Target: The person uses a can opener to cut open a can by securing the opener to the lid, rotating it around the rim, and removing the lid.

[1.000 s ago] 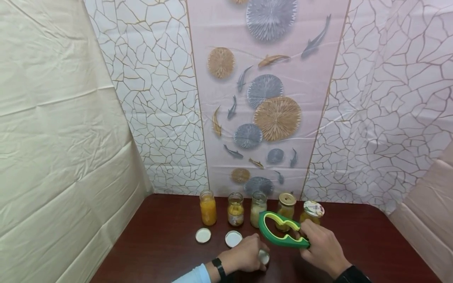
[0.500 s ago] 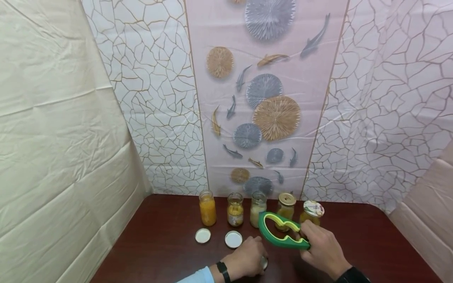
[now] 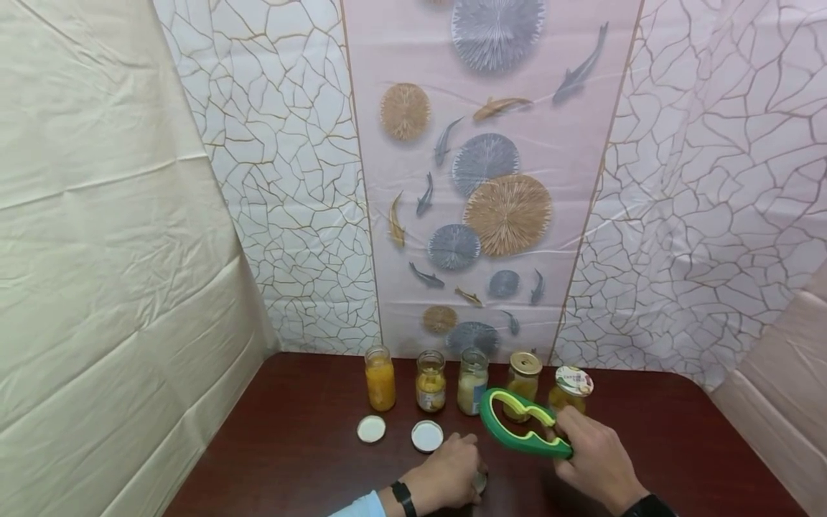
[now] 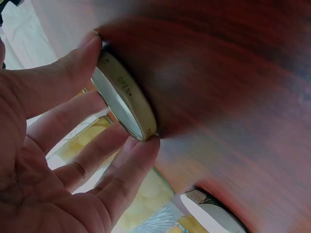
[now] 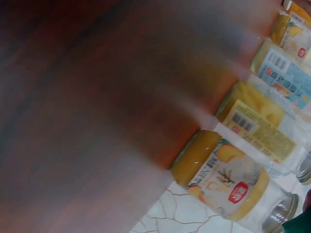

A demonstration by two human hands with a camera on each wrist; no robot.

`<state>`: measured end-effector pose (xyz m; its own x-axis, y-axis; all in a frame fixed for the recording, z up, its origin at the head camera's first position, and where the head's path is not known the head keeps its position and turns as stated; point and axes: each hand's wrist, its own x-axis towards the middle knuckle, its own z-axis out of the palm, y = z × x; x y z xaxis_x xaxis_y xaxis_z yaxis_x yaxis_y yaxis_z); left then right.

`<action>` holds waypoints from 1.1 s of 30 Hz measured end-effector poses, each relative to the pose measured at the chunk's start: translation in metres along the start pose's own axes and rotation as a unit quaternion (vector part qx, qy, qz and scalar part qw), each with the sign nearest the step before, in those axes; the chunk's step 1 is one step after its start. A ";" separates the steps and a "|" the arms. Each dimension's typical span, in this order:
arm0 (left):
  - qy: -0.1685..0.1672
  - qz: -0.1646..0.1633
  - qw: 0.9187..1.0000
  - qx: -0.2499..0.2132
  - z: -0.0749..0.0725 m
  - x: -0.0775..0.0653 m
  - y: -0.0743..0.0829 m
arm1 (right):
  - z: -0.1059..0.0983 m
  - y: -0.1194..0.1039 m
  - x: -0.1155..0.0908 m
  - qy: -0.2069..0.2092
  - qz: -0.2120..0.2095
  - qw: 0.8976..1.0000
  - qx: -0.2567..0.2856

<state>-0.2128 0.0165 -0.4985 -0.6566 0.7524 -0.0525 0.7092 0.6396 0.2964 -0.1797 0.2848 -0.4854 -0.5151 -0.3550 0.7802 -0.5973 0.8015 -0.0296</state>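
My left hand [image 3: 454, 470] pinches a gold jar lid [image 4: 126, 94] by its rim, thumb on one side and fingertips on the other. The lid's pale inside faces the palm, and the word OPEN shows on its edge. It sits right at the tabletop; in the head view the hand covers most of it. My right hand [image 3: 597, 454] grips the handle of a green jar opener [image 3: 494, 429] with a lime toothed inner edge, raised in front of the two right-hand jars. Only a bit of green opener [image 5: 299, 224] shows in the right wrist view.
Along the back stand uncapped jars: an orange one [image 3: 380, 384], one with yellow fruit [image 3: 430, 388] and a pale one [image 3: 473, 380]. A gold-lidded jar [image 3: 525, 364] and a printed-lid jar [image 3: 573, 381] follow. Two white-lined lids [image 3: 371, 429] lie on the dark red table [image 3: 297, 459].
My left hand has moved slightly toward the front edge with the lid, and its fingers now cover more of it. The jar opener has shifted a little to the right.
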 end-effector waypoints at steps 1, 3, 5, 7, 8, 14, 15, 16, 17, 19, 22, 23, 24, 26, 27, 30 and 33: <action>-0.003 -0.001 1.000 -0.003 0.000 0.001 0.000 | 0.000 0.001 -0.001 -0.002 0.004 1.000 -0.003; -0.005 -0.003 1.000 -0.003 0.001 0.002 -0.001 | -0.001 0.002 -0.004 -0.007 0.010 1.000 -0.008; -0.007 -0.009 1.000 -0.006 0.002 0.005 -0.003 | -0.002 0.004 -0.005 -0.009 0.012 1.000 -0.014; -0.004 -0.013 1.000 -0.001 0.004 0.008 -0.005 | -0.002 0.006 -0.007 -0.008 0.011 1.000 -0.017; -0.004 -0.014 1.000 0.001 0.004 0.010 -0.007 | -0.002 0.007 -0.007 -0.008 0.011 1.000 -0.018; 0.008 -0.005 1.000 0.012 0.008 0.024 -0.021 | -0.004 0.011 -0.014 -0.011 0.026 0.999 -0.032; 0.012 -0.005 1.000 0.014 0.008 0.026 -0.022 | -0.003 0.011 -0.015 -0.010 0.028 0.999 -0.033; 0.018 -0.002 1.000 0.018 0.009 0.028 -0.024 | -0.003 0.011 -0.016 -0.009 0.030 0.999 -0.033; 0.024 0.000 0.999 0.023 0.011 0.031 -0.027 | -0.003 0.012 -0.016 -0.008 0.031 0.999 -0.034; 0.034 -0.008 0.999 0.017 0.007 0.031 -0.027 | -0.002 0.012 -0.017 -0.007 0.033 0.999 -0.034; 0.042 -0.017 0.999 0.016 0.004 0.035 -0.029 | -0.002 0.012 -0.018 -0.001 0.033 0.999 -0.030; 0.041 -0.023 0.999 0.012 0.003 0.036 -0.029 | -0.002 0.012 -0.018 0.000 0.034 0.999 -0.028; 0.041 -0.028 0.999 0.009 0.001 0.035 -0.028 | -0.002 0.011 -0.018 0.001 0.034 0.999 -0.028; 0.042 -0.035 0.998 0.006 0.000 0.036 -0.028 | -0.002 0.011 -0.018 0.001 0.036 0.999 -0.027; 0.042 -0.037 0.998 0.006 -0.001 0.036 -0.028 | -0.002 0.011 -0.018 0.001 0.036 0.999 -0.029; 0.043 -0.042 0.998 0.009 -0.002 0.035 -0.028 | -0.003 0.012 -0.018 -0.002 0.036 0.999 -0.035; 0.045 -0.047 0.998 0.009 -0.002 0.034 -0.027 | -0.003 0.013 -0.018 -0.002 0.036 0.999 -0.038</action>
<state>-0.2551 0.0247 -0.5064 -0.7396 0.6730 0.0069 0.6479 0.7093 0.2776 -0.1757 0.3030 -0.4980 -0.5574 -0.2966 0.7754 -0.5105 0.8591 -0.0383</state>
